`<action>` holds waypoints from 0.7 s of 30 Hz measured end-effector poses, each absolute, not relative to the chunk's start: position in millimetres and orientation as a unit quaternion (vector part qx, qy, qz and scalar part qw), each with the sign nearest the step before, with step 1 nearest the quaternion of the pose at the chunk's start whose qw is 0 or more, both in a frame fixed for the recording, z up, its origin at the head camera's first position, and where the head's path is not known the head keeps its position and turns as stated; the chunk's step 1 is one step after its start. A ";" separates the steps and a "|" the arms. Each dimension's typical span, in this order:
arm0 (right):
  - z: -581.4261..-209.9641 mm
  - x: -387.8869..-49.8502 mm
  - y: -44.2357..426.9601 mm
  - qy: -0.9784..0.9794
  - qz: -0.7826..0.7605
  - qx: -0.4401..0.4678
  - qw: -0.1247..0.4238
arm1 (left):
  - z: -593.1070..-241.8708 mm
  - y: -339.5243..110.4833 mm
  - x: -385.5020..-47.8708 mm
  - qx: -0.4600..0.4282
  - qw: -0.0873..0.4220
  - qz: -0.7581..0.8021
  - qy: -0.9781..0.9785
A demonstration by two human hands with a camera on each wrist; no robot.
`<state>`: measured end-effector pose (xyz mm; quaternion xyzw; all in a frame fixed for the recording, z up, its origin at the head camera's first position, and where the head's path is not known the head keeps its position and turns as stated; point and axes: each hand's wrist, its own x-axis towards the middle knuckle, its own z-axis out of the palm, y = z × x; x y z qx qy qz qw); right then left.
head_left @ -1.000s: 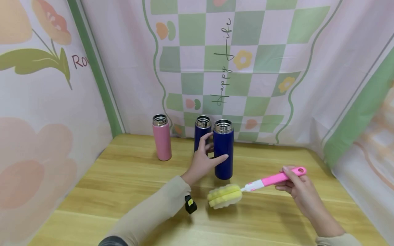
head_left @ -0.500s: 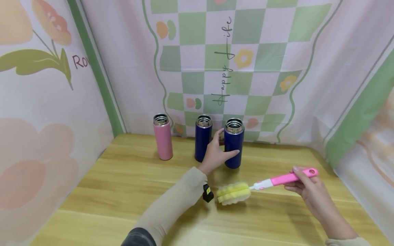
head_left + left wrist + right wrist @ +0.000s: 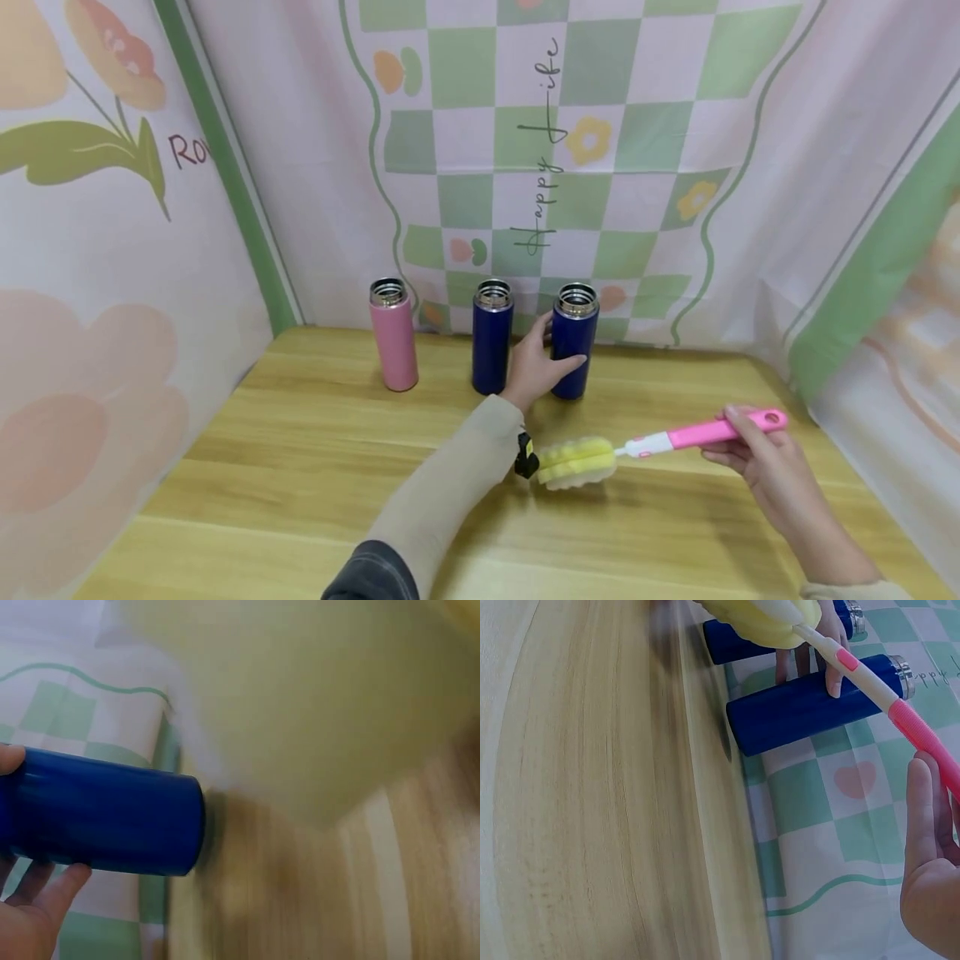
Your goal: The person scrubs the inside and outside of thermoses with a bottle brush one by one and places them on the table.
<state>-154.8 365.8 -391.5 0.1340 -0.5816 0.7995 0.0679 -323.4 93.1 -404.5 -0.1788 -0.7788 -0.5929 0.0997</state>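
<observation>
My left hand [image 3: 542, 367] grips the right-hand navy blue bottle [image 3: 574, 333], thumb across its front and fingers behind. This lidless bottle is upright near the back of the table; whether its base touches the wood I cannot tell. In the left wrist view, fingers hold the blue bottle [image 3: 105, 810] from both sides. My right hand [image 3: 772, 467] holds a bottle brush [image 3: 693, 433] by its pink handle. The brush's yellow and white sponge head [image 3: 577, 463] hangs over the table, close to my left wrist. Part of the sponge, blurred, covers much of the left wrist view.
A second navy blue bottle [image 3: 492, 342] stands lidless just left of my left hand. Further left is a pink bottle [image 3: 394, 342], also open-topped. The wooden table [image 3: 300, 467] ends at a checkered fabric backdrop [image 3: 525, 150], with patterned cloth on both sides.
My left hand has carried the blue bottle rightward and back, away from the other blue bottle, widening the gap between them. My right hand and the brush have shifted slightly right.
</observation>
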 end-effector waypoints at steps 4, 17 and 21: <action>-391.2 -155.5 365.7 -0.585 0.797 0.134 0.071 | -410.7 97.1 -328.6 -0.181 0.110 -0.592 -0.778; -389.2 -155.9 370.5 -0.590 0.787 0.145 0.111 | -408.9 95.2 -327.9 -0.189 0.070 -0.550 -0.811; -388.7 -154.7 373.8 -0.583 0.790 0.147 0.122 | -409.3 96.0 -327.7 -0.190 0.070 -0.536 -0.820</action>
